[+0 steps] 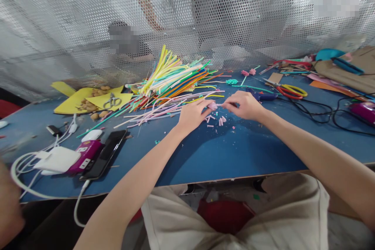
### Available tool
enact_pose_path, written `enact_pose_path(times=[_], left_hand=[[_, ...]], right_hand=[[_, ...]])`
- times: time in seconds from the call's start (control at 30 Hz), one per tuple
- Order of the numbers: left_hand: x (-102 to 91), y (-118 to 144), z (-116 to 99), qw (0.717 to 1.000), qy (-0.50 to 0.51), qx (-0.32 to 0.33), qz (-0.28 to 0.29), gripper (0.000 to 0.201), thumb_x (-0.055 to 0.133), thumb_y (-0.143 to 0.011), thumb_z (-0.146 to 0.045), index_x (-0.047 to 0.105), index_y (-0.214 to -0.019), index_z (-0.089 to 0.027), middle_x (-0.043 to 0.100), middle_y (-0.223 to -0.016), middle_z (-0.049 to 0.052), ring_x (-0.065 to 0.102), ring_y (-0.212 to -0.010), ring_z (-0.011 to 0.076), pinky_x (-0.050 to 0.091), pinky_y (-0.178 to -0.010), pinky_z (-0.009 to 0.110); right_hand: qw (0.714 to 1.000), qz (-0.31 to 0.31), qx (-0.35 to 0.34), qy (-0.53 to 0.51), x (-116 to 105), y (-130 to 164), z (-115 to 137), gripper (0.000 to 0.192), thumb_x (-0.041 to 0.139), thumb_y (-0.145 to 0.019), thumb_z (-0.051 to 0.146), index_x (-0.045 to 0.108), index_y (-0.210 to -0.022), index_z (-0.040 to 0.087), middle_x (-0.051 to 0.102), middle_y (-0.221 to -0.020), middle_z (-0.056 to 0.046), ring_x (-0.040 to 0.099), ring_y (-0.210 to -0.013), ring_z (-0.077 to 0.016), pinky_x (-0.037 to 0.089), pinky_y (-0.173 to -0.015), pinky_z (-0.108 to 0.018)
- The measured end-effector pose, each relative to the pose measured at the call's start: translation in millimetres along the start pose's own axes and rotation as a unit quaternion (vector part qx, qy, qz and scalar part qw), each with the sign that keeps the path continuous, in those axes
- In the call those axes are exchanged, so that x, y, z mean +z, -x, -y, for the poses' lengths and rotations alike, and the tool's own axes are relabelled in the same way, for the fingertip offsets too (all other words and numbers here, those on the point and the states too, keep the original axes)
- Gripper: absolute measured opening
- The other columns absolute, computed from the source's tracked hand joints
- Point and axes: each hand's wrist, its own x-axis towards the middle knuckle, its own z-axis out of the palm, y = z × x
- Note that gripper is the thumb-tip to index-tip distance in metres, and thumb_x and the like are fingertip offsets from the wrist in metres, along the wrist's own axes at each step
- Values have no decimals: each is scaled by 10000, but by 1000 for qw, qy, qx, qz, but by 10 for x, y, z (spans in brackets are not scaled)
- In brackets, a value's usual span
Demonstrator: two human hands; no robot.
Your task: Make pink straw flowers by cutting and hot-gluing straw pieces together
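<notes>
Over the middle of the blue table (222, 156), my left hand (193, 114) and my right hand (244, 105) meet. Both pinch a small pink pipe-cleaner piece (213, 106) between their fingertips. Just below the hands lie several short pink cut bits (219, 120) scattered on the tabletop. Behind the hands, long pale pink pipe cleaners (164, 110) lie flat, and a big fanned bundle of colourful pipe cleaners (172, 76) rises beyond them.
Yellow paper (76, 99) with silver scissors (111, 101) lies at back left. A black phone (105, 154), a magenta device (86, 155) and a white charger (57, 159) sit at front left. Red-and-yellow scissors (290, 91), a blue glue gun (262, 95) and black cables (328, 113) lie right. A perforated screen (205, 15) backs the table.
</notes>
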Motion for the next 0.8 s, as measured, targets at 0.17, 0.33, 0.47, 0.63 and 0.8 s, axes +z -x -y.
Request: enact_pose_path(times=[0.17, 0.33, 0.47, 0.63, 0.8], left_hand=[[1, -3, 2, 1000, 19, -5, -9, 335, 581, -1003, -451, 669, -1270, -268, 735, -1239, 13, 697, -1133, 190, 557, -922, 302], [-19, -9, 18, 999, 25, -11, -27, 330, 521, -1019, -502, 700, -1206, -298, 753, -1197, -16, 711, -1059, 181, 564, -921, 327], [-29, -5, 19, 999, 9, -22, -44, 336, 486, -1029, -529, 724, -1160, -331, 767, -1149, -45, 717, -1045, 183, 572, -886, 342], [-49, 10, 9, 998, 23, -18, -50, 336, 446, -1055, -512, 698, -1206, -351, 755, -1181, -73, 713, -1053, 160, 559, -889, 332], [-59, 18, 19, 999, 30, -7, -45, 352, 439, -1049, -530, 729, -1140, -351, 763, -1153, -80, 717, -1043, 162, 556, -861, 327]], right_hand=[[1000, -10, 6, 14, 3, 9, -33, 333, 530, -998, 425, 751, -852, 224, 727, -729, -3, 639, -699, -155, 454, -781, -334], [999, -22, 33, 27, -20, 18, -68, 289, 547, -982, 401, 771, -914, 231, 733, -739, -5, 607, -685, -157, 447, -740, -324], [998, -23, 44, 26, -36, 15, -75, 312, 536, -983, 417, 770, -907, 224, 728, -736, -12, 589, -665, -155, 450, -731, -331], [999, -17, 41, 19, -34, 13, -65, 306, 537, -981, 409, 759, -887, 220, 715, -722, -12, 593, -673, -158, 455, -739, -336], [999, -23, 31, 12, -44, 13, -41, 258, 567, -971, 381, 749, -904, 211, 709, -741, -10, 578, -664, -146, 460, -726, -329]])
